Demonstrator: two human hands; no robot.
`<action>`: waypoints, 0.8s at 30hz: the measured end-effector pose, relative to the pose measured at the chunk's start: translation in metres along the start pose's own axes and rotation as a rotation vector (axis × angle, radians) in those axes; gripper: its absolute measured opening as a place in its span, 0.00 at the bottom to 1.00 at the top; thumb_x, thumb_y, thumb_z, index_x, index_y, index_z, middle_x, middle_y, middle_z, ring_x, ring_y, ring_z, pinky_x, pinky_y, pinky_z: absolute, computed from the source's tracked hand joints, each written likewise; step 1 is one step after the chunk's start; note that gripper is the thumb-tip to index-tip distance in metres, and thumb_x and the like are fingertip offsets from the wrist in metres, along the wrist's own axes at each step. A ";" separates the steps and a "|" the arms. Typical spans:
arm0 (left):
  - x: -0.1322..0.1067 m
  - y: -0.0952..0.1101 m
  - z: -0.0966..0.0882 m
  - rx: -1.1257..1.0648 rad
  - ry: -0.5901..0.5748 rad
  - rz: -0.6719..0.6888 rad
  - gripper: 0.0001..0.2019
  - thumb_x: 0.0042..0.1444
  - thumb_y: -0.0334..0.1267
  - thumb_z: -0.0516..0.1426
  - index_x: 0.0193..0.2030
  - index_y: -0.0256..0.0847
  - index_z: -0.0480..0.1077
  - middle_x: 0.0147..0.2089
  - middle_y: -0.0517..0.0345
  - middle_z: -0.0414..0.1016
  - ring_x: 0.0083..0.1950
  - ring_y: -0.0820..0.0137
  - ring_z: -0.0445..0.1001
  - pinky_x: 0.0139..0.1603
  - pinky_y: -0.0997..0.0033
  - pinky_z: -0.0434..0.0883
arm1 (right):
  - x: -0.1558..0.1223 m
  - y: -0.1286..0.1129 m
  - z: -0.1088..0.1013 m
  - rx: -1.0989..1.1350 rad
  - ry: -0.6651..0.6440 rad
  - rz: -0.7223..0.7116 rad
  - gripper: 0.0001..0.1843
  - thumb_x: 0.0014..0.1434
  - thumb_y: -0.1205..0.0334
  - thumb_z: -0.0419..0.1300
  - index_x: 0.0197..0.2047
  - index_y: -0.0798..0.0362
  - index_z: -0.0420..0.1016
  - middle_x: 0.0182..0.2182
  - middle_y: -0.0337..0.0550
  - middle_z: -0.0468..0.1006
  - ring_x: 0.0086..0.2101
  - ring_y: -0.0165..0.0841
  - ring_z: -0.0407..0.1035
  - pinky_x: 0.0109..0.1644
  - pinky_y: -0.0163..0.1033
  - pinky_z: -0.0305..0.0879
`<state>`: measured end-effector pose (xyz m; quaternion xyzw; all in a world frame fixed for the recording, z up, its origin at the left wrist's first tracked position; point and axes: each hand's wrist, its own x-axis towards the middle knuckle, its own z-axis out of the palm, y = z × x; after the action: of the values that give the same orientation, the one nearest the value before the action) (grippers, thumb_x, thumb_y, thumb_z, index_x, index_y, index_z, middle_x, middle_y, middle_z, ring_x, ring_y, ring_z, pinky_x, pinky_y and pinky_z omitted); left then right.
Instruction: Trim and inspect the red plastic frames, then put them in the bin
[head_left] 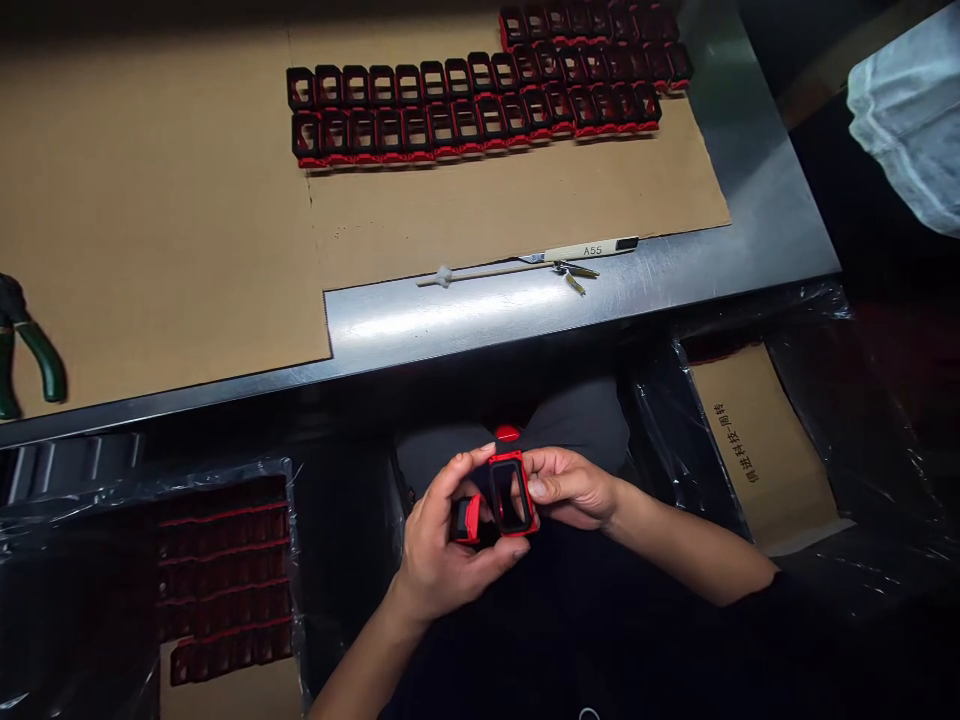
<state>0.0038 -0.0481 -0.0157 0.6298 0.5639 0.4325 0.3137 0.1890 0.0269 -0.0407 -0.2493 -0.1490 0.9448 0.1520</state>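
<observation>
My right hand (pixel 570 488) pinches the right side of a rectangular black frame with a red rim (pixel 512 495), upright and open in the middle. My left hand (pixel 442 545) cups a small black-and-red piece (pixel 466 520) just left of the frame, with its fingers curled over the top and touching the frame's left side. Below the hands, a small red object (pixel 507 433) rests on my dark lap. The left hand partly hides the small piece.
Rows of similar frames (pixel 472 110) stand on brown cardboard (pixel 510 215) over a steel table (pixel 450 320). A utility knife (pixel 592 250), a thin stick (pixel 480 275) and green-handled pliers (pixel 30 350) lie nearby. Plastic-lined boxes sit below, one holding stacked frames (pixel 225 570).
</observation>
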 end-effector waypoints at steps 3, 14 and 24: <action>-0.002 -0.003 0.001 -0.119 0.021 -0.089 0.40 0.54 0.56 0.65 0.69 0.45 0.56 0.58 0.40 0.77 0.54 0.54 0.81 0.51 0.56 0.81 | 0.001 0.001 0.004 0.061 -0.029 0.037 0.22 0.48 0.51 0.76 0.33 0.58 0.73 0.24 0.38 0.79 0.21 0.25 0.72 0.27 0.29 0.69; -0.004 -0.003 0.002 -0.110 -0.025 -0.109 0.41 0.54 0.53 0.66 0.69 0.44 0.55 0.59 0.40 0.76 0.58 0.55 0.79 0.55 0.56 0.79 | 0.000 -0.006 0.010 -0.089 0.049 -0.066 0.20 0.46 0.54 0.77 0.29 0.57 0.74 0.24 0.38 0.80 0.22 0.26 0.72 0.29 0.31 0.68; -0.005 -0.006 0.004 -0.069 -0.009 -0.073 0.44 0.53 0.49 0.68 0.72 0.46 0.53 0.61 0.41 0.75 0.58 0.56 0.79 0.55 0.59 0.79 | -0.001 -0.006 0.006 -0.119 0.069 -0.083 0.19 0.47 0.54 0.77 0.30 0.57 0.75 0.25 0.38 0.80 0.23 0.25 0.72 0.30 0.31 0.69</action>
<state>0.0045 -0.0520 -0.0238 0.5997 0.5697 0.4372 0.3531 0.1880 0.0308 -0.0338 -0.2841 -0.2098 0.9179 0.1811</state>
